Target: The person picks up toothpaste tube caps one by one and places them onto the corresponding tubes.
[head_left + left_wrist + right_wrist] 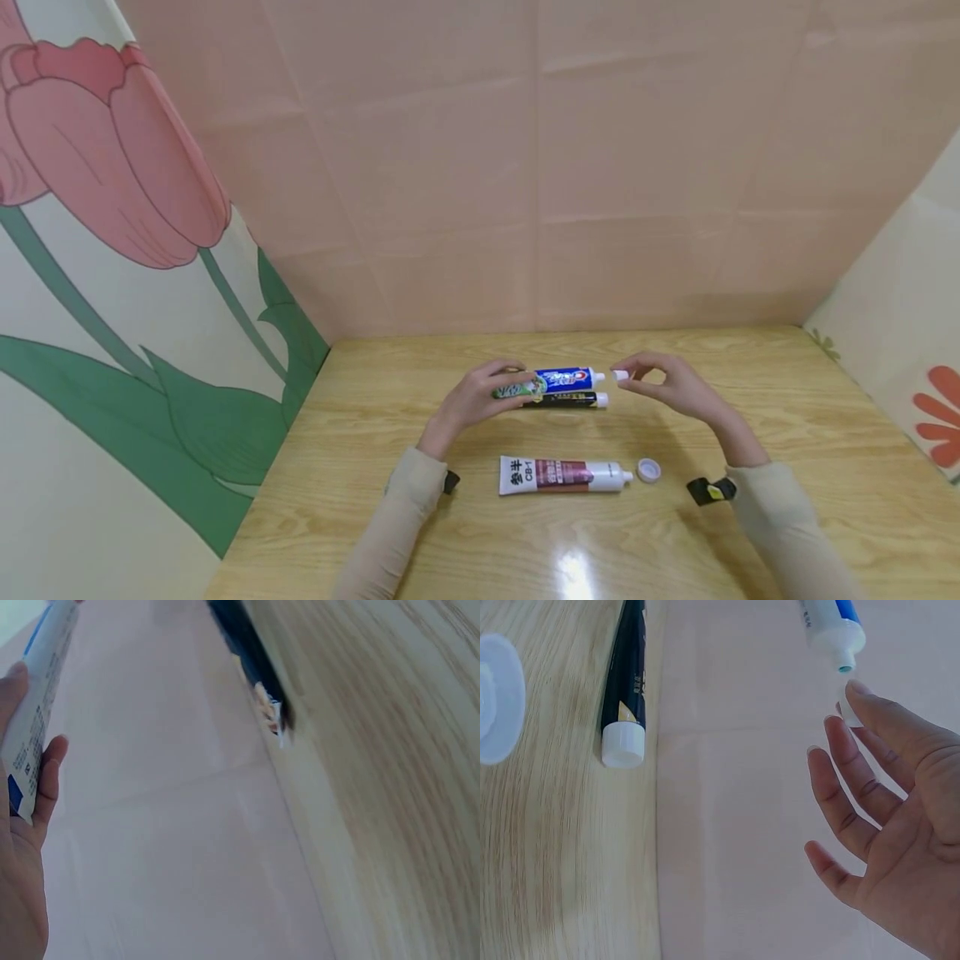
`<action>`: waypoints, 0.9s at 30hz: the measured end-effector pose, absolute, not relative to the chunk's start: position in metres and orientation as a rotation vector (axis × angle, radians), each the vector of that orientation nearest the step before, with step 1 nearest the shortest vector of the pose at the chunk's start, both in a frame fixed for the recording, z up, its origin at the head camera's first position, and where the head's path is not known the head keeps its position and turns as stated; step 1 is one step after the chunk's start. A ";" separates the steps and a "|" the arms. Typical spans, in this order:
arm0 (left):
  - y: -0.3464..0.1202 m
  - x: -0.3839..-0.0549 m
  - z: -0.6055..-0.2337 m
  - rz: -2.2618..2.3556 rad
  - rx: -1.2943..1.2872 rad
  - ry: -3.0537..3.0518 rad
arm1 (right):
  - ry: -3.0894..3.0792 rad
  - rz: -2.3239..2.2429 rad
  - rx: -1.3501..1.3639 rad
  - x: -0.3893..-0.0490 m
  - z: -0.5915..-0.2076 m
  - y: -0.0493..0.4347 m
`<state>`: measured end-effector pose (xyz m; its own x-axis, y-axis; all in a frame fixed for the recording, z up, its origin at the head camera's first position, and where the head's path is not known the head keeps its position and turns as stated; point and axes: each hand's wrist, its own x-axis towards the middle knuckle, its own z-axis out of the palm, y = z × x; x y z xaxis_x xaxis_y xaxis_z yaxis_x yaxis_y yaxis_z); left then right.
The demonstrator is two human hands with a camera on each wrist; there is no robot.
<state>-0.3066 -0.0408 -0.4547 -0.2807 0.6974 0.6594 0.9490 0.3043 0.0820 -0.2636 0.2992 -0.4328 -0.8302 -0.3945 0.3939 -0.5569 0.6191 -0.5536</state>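
My left hand (478,397) grips a blue, white and green toothpaste tube (567,380) above the table, its bare nozzle pointing right. The left wrist view shows the tube's printed white back (37,712) between thumb and fingers. Just off the nozzle, my right hand (675,385) pinches a small white cap (619,376) between thumb and fingertips. A narrow gap separates cap and nozzle in the right wrist view. Below the held tube lies a black toothpaste tube (572,401) with its white cap (623,745) on.
Nearer on the wooden table (375,517), a white and maroon toothpaste tube (566,475) lies uncapped. Beside its nozzle rests a round white cap (648,471). A pink covering (450,167) rises behind the table, with flower-printed panels (97,333) at the sides.
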 end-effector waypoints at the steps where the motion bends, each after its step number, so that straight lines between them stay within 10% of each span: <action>1: -0.041 -0.306 -0.454 -0.651 -1.459 -2.064 | -2.612 1.009 0.781 -0.265 -0.434 0.300; 27: -0.040 -0.300 -0.448 -0.727 -1.464 -1.980 | -2.585 1.074 0.881 -0.263 -0.430 0.292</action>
